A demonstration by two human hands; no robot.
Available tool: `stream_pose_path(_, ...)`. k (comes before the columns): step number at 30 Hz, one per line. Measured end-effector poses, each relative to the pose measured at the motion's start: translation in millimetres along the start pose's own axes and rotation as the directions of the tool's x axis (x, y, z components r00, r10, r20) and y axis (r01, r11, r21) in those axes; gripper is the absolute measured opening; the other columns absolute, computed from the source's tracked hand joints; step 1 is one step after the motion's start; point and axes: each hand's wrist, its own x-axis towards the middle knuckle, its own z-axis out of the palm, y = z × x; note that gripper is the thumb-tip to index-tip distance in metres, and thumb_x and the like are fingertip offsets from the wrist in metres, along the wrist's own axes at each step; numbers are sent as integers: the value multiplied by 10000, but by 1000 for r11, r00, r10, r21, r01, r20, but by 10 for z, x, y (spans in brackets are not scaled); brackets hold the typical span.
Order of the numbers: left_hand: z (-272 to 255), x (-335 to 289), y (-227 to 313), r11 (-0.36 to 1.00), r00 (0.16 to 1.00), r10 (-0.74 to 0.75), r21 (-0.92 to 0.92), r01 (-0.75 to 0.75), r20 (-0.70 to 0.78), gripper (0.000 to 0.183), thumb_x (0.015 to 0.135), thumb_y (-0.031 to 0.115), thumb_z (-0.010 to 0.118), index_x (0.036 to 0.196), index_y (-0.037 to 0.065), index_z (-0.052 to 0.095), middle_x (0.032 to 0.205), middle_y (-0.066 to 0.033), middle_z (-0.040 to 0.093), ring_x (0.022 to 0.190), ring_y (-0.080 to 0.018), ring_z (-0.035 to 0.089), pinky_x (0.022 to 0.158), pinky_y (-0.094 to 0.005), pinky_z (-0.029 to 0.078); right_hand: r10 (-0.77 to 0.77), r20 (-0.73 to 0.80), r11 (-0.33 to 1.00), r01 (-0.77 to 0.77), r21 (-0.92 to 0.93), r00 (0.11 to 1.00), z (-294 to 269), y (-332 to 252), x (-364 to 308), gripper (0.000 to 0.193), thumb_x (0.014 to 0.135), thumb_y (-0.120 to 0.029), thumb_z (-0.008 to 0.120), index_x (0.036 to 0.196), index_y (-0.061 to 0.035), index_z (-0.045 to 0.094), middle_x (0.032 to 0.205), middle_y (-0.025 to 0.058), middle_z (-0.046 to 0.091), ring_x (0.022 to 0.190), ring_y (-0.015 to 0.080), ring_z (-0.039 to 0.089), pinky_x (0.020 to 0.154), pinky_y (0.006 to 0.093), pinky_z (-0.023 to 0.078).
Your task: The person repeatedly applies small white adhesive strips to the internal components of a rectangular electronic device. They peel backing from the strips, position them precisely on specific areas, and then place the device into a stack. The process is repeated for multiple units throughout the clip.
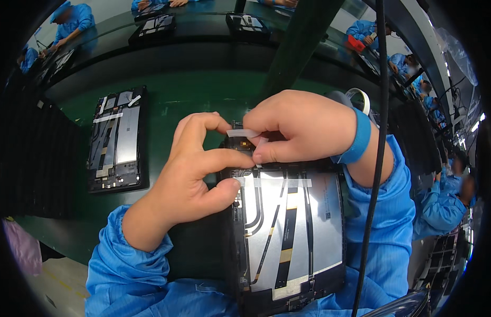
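With the right hand (303, 127) pinching a tape strip (243, 133) and left hand (198, 169) fingers pressing the tablet (288, 227), the strip may stick crooked if the tablet shifts.

**Small labels, no packages or signs**

On the opened tablet (288, 232) under the hands, a tiny dark label (327, 215) sits on its silver plate's right side. Left of the tablet, a second tablet (117, 138) bears a similar small mark.
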Motion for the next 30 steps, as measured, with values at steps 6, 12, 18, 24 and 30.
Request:
stream_pose_path(6, 1, -25, -28, 1000, 1000, 0, 20, 0, 17, 314, 673, 266, 624, 926, 104, 715, 1147, -161, 463, 1101, -326, 415, 955, -440, 327, -33, -15, 999, 33, -2, 999, 41, 76, 7, 239, 787, -212, 703, 760, -17, 567, 664, 119, 544, 628, 293, 548, 575, 371, 428)
stream_pose_path(12, -3, -17, -42, 996, 999, 40, 76, -40, -1, 314, 661, 272, 637, 910, 106, 731, 1118, -166, 459, 1092, -335, 421, 1013, -486, 303, 27, 8, 999, -27, 24, 1000, 21, 48, 16, 252, 794, -235, 680, 760, 0, 593, 686, 139, 587, 655, 303, 580, 610, 383, 451)
stream_pose_path(18, -8, -13, -31, 997, 999, 39, 73, -38, -5, 308, 654, 265, 640, 903, 111, 736, 1104, -169, 460, 1095, -353, 423, 1009, -496, 307, 49, 15, 998, -49, 28, 999, 20, 41, 13, 257, 794, -237, 685, 755, -2, 589, 666, 136, 580, 638, 290, 574, 599, 375, 445)
stream_pose_path(24, -4, -12, -31, 990, 996, 87, 116, -83, -33, 307, 644, 252, 643, 903, 117, 740, 1090, -159, 472, 1096, -361, 430, 1002, -498, 316, 55, -8, 998, -55, 9, 998, 46, 49, -6, 235, 785, -219, 688, 755, -6, 592, 652, 132, 580, 618, 287, 572, 586, 372, 444)
stream_pose_path(30, -6, -4, -43, 980, 990, 134, 151, -126, -45, 334, 625, 247, 647, 919, 126, 747, 1054, -149, 495, 1072, -363, 451, 985, -502, 342, 84, -42, 996, -83, 19, 996, 74, 27, -12, 224, 763, -205, 680, 728, -4, 590, 652, 134, 585, 614, 290, 574, 586, 366, 453)
